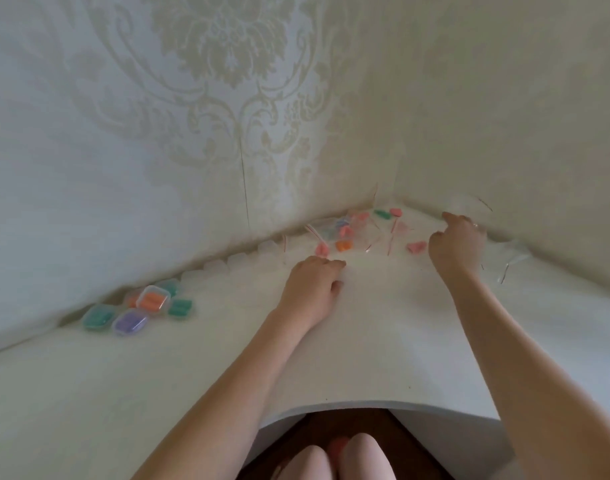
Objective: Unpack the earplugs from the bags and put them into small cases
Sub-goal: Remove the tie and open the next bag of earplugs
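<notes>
Head view. Both hands are stretched over the white counter (pixel 383 341) toward its far corner. The left hand (pixel 312 289) is laid palm down with fingers curled; whether anything is held beneath it cannot be told. The right hand (pixel 457 242) is raised with fingers bent on a clear bag (pixel 476 211). The bagged earplugs (pixel 345 233) are scattered just beyond and between the two hands, nearest the left fingertips; a loose pink pair (pixel 416 247) lies just left of the right hand. The filled cases (pixel 140 308) are clustered well to the left of the left hand, the nearer one.
</notes>
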A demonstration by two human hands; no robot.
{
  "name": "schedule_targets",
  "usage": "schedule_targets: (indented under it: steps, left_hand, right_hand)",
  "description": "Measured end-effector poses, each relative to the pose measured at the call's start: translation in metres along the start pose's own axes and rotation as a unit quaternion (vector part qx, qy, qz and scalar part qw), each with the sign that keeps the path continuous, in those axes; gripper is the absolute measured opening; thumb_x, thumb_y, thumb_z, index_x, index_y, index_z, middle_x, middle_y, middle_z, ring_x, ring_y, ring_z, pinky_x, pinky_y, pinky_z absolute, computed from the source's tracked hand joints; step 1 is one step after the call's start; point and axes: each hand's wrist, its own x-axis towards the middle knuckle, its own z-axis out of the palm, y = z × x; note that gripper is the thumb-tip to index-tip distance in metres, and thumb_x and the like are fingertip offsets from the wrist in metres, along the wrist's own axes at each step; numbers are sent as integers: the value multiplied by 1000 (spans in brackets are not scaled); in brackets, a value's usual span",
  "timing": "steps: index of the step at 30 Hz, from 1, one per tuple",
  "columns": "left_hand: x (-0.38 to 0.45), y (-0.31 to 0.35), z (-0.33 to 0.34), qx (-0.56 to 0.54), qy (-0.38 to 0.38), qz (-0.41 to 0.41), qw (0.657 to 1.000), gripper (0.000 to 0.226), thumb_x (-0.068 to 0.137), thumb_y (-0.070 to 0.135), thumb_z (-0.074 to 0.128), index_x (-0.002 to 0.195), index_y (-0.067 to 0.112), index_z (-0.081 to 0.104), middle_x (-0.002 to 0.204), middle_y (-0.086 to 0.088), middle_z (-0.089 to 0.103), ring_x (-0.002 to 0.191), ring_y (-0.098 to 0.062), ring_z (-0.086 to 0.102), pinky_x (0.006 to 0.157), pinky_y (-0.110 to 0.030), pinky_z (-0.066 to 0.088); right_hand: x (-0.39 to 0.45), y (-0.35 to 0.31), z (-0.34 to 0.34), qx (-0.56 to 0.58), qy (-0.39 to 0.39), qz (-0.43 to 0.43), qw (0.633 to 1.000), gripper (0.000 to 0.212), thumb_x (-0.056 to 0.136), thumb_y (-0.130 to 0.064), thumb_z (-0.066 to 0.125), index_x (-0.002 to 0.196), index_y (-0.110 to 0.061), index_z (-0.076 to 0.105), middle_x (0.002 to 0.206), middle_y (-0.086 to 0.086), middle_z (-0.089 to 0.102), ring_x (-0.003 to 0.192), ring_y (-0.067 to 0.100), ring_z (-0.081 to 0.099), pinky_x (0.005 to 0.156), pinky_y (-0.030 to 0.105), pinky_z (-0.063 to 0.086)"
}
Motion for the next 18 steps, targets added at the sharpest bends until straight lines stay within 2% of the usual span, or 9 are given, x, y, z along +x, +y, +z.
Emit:
schedule_targets:
  steps: [3,5,8,9,11,13,14,16,18]
  left_hand:
    - [3,-1,1,50,21,-7,998,37,96,25,45,130,15,54,134,-7,54,126,-24,43,102,-31,29]
    - [3,-1,0,89,36,-22,995,36,96,28,43,127,12,54,131,-5,55,121,-25,45,98,-32,31]
    - [0,-4,-3,114,47,-46,991,45,97,34,41,138,15,44,121,-4,59,115,-25,48,89,-34,37]
    - [-2,-7,-4,109,50,-54,991,47,97,34,41,140,16,41,119,-4,60,115,-25,48,87,-34,39]
    - [-5,-12,-7,74,50,-68,994,43,96,30,43,137,17,44,116,-4,60,116,-25,47,85,-35,40]
    - [-9,-16,-10,50,53,-72,995,35,94,26,46,127,14,52,116,-5,60,116,-25,46,85,-35,41]
    - [-9,-18,-10,49,57,-75,994,33,93,25,48,123,13,54,116,-6,60,115,-25,47,86,-35,41]
    - [-8,-22,-10,48,66,-80,993,31,92,23,49,120,10,56,117,-7,59,115,-26,47,88,-35,40]
    - [-6,-25,-10,54,82,-72,993,32,90,21,52,119,8,57,119,-8,59,115,-28,48,91,-35,37]
  right_hand:
    - [-9,-4,12,-50,-21,-40,998,47,84,-5,56,129,-17,58,149,12,38,130,37,33,102,40,29]
    - [-21,-23,25,-10,-4,-151,988,43,83,-2,53,120,-21,66,142,7,49,132,31,36,103,40,31]
    - [-40,-59,46,61,-127,-314,939,43,85,-1,51,117,-23,67,130,0,60,129,25,43,105,33,30]
    - [-46,-69,53,52,-173,-350,919,46,87,0,49,122,-25,64,133,-1,57,130,23,41,105,31,27]
    - [-52,-80,66,-28,-190,-395,899,50,91,-3,47,131,-31,55,144,-4,46,136,23,31,109,34,18]
    - [-50,-81,77,-95,-181,-377,904,43,96,-18,47,137,-34,48,150,-4,37,139,26,23,109,40,16]
    - [-48,-80,80,-103,-186,-351,912,40,97,-25,47,136,-34,48,148,-3,41,138,26,25,106,40,19]
    - [-45,-77,87,-69,-174,-309,932,34,96,-29,49,129,-33,56,131,0,59,129,26,39,97,36,26]
    - [-46,-76,89,36,-119,-269,955,28,94,-24,52,118,-28,66,113,2,68,114,26,53,91,35,35]
